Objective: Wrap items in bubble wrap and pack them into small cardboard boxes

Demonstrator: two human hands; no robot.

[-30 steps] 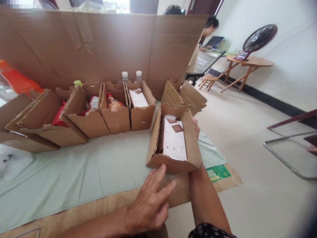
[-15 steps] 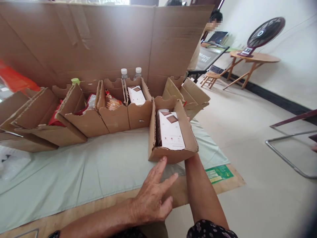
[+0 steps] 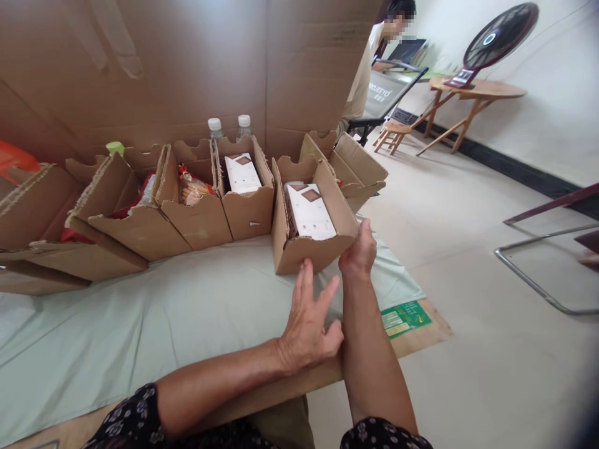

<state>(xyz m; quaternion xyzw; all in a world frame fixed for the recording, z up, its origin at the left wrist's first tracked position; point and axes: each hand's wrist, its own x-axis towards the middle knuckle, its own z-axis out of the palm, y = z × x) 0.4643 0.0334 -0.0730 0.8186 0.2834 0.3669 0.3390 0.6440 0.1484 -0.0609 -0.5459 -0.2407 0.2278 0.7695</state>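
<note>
A cardboard box [image 3: 299, 254] with an open top stands out in front of a row of similar boxes, tilted slightly. Inside it lies a white carton [image 3: 312, 215] with brown squares printed on it. My left hand [image 3: 309, 321] has its fingers spread, and the fingertips are at the lower front wall of this cardboard box. At the box's right side is my right hand [image 3: 359, 251], closed against the lower right corner; part of its fingers is hidden behind the wall.
Behind are boxes holding another white carton [image 3: 242, 174], a snack packet [image 3: 193, 187] and red bags. Two white-capped bottles [image 3: 244, 125] stand before a tall cardboard panel [image 3: 196, 68]. A pale green cloth [image 3: 201, 312] covers the table. A person [image 3: 365, 68] sits beyond, near a fan [image 3: 500, 37].
The cardboard box has shifted back towards the row, and both hands have moved with it. My right hand, mostly hidden before, now shows at the box's right side. The view has tilted down.
</note>
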